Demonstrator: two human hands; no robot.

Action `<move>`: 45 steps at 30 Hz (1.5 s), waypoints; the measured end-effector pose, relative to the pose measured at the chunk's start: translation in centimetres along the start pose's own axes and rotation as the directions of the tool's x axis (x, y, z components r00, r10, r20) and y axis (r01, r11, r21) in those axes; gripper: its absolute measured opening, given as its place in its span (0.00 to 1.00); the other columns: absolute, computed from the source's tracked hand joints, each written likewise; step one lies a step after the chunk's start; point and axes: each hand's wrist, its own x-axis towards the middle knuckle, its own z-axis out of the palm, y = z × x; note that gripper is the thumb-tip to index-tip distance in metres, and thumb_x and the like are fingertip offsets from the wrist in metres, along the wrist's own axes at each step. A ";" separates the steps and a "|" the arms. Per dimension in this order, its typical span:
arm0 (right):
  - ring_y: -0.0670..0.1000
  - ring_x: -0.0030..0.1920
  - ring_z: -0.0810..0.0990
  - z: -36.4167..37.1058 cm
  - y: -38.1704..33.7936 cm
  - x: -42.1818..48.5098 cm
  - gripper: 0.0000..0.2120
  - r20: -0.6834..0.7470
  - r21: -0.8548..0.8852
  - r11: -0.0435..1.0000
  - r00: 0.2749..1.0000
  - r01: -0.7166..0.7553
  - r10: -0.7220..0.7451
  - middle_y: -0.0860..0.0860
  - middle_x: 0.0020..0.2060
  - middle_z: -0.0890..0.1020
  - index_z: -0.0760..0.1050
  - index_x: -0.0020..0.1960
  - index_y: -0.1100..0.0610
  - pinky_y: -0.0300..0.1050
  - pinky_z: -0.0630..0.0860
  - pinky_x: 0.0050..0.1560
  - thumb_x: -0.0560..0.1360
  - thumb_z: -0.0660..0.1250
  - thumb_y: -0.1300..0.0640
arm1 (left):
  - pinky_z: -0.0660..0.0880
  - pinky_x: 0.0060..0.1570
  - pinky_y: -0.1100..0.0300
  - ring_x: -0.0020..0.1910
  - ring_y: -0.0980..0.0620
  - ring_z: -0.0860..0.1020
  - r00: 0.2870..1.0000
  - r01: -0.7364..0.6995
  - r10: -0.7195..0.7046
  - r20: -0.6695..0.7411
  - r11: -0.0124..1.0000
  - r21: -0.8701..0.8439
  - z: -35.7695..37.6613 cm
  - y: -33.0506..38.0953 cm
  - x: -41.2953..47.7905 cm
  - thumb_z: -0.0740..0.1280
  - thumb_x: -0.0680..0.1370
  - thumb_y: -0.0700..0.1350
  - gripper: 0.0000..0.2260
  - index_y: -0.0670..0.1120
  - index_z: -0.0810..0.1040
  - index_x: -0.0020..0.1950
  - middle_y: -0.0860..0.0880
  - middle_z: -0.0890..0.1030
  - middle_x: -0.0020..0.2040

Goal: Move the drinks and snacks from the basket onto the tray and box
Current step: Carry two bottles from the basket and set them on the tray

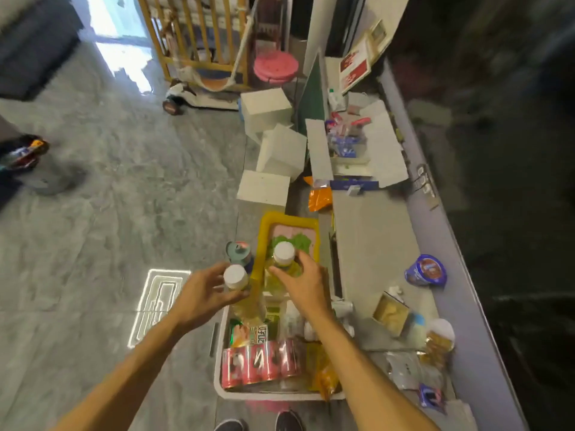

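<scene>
Left hand (203, 290) and right hand (303, 283) each grip a white-capped yellow bottle (237, 283) (283, 259) above the white basket (217, 388), right one over the yellow tray (264, 225).

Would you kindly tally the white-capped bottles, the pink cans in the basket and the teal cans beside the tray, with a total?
White-capped bottles: 2, one in the left hand, one in the right hand
Pink cans: 4, in the basket
Teal can: 1, left of the tray
Total: 7
</scene>
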 end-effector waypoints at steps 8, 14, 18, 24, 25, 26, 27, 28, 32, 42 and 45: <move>0.44 0.50 0.86 -13.7 -10.2 -10.2 0.23 -0.346 -0.021 0.999 0.938 -0.027 0.018 0.43 0.50 0.89 0.84 0.59 0.50 0.54 0.84 0.51 0.69 0.83 0.42 | 0.84 0.54 0.52 0.56 0.61 0.84 0.922 -0.362 0.328 0.204 0.919 0.157 -2.9 16.4 -2.1 0.82 0.68 0.64 0.23 0.57 0.85 0.59 0.61 0.87 0.54; 0.53 0.50 0.86 -20.4 -14.2 -24.1 0.23 -0.641 -0.009 0.986 0.758 -0.168 0.123 0.47 0.47 0.88 0.83 0.58 0.50 0.55 0.83 0.51 0.69 0.80 0.39 | 0.75 0.47 0.74 0.50 0.70 0.82 0.732 -0.635 0.535 0.422 0.761 0.135 3.0 26.2 -8.1 0.79 0.65 0.68 0.25 0.57 0.86 0.57 0.70 0.85 0.47; 0.52 0.46 0.85 -23.4 -14.8 -34.8 0.20 -0.808 0.022 0.965 0.564 -0.262 0.172 0.46 0.43 0.88 0.83 0.55 0.49 0.54 0.81 0.47 0.68 0.83 0.42 | 0.74 0.45 0.76 0.50 0.71 0.82 0.576 -0.736 0.586 0.571 0.675 0.051 9.9 30.3 -14.5 0.79 0.64 0.70 0.20 0.68 0.83 0.53 0.71 0.84 0.48; 0.49 0.46 0.87 -25.0 -13.2 -52.9 0.20 -0.936 0.112 0.918 0.270 -0.381 0.226 0.47 0.46 0.89 0.85 0.55 0.51 0.55 0.83 0.45 0.69 0.83 0.42 | 0.80 0.48 0.62 0.48 0.66 0.83 0.389 -0.796 0.595 0.703 0.602 -0.069 20.9 31.0 -27.4 0.83 0.65 0.65 0.25 0.57 0.85 0.58 0.63 0.86 0.46; 0.47 0.47 0.87 -24.9 -12.7 -56.2 0.20 -0.946 0.132 0.911 0.226 -0.391 0.234 0.46 0.46 0.89 0.85 0.55 0.51 0.55 0.84 0.46 0.69 0.83 0.42 | 0.81 0.49 0.61 0.49 0.67 0.83 0.353 -0.799 0.593 0.723 0.594 -0.097 22.5 30.7 -30.2 0.83 0.66 0.63 0.25 0.57 0.84 0.59 0.63 0.86 0.47; 0.45 0.48 0.87 -24.8 -12.3 -59.5 0.19 -0.950 0.157 0.905 0.192 -0.396 0.248 0.46 0.47 0.89 0.85 0.55 0.51 0.55 0.84 0.48 0.70 0.83 0.43 | 0.82 0.50 0.60 0.49 0.68 0.83 0.315 -0.803 0.591 0.743 0.584 -0.124 23.9 30.2 -33.0 0.84 0.66 0.61 0.24 0.57 0.85 0.59 0.63 0.86 0.47; 0.44 0.49 0.87 -24.7 -12.0 -62.8 0.19 -0.951 0.181 0.897 0.161 -0.403 0.264 0.45 0.48 0.89 0.85 0.56 0.51 0.54 0.85 0.50 0.71 0.83 0.44 | 0.83 0.52 0.58 0.50 0.67 0.83 0.279 -0.805 0.584 0.762 0.575 -0.146 25.2 29.7 -35.9 0.84 0.67 0.60 0.24 0.56 0.85 0.59 0.62 0.87 0.48; 0.43 0.50 0.87 -24.5 -11.6 -66.2 0.18 -0.952 0.202 0.889 0.131 -0.411 0.277 0.44 0.49 0.88 0.85 0.56 0.51 0.53 0.86 0.51 0.71 0.83 0.46 | 0.83 0.53 0.58 0.49 0.66 0.84 0.250 -0.806 0.578 0.777 0.569 -0.164 26.4 29.3 -38.9 0.84 0.67 0.59 0.24 0.55 0.85 0.59 0.61 0.87 0.48; 0.34 0.48 0.84 -23.0 -10.5 -79.4 0.19 -0.952 0.273 0.847 -0.004 -0.457 0.305 0.37 0.47 0.86 0.85 0.59 0.49 0.33 0.83 0.44 0.71 0.83 0.46 | 0.83 0.50 0.58 0.47 0.63 0.85 0.161 -0.819 0.571 0.805 0.533 -0.214 30.2 27.1 -51.2 0.85 0.66 0.60 0.23 0.53 0.87 0.56 0.59 0.88 0.46; 0.45 0.51 0.84 -20.6 -6.0 -102.0 0.21 -0.894 0.447 0.714 -0.268 -0.539 0.358 0.45 0.52 0.87 0.84 0.61 0.51 0.39 0.80 0.48 0.72 0.82 0.43 | 0.83 0.45 0.58 0.50 0.57 0.85 -0.006 -0.760 0.451 0.892 0.578 -0.298 38.6 20.9 -75.2 0.85 0.67 0.54 0.22 0.55 0.84 0.58 0.58 0.86 0.51; 0.47 0.50 0.85 -22.0 -3.7 -105.6 0.20 -0.877 0.480 0.692 -0.311 -0.539 0.366 0.46 0.49 0.87 0.84 0.58 0.52 0.43 0.81 0.50 0.73 0.81 0.43 | 0.83 0.56 0.51 0.52 0.55 0.85 -0.016 -0.755 0.423 0.906 0.588 -0.288 43.0 20.1 -79.1 0.86 0.67 0.53 0.26 0.51 0.85 0.62 0.54 0.87 0.54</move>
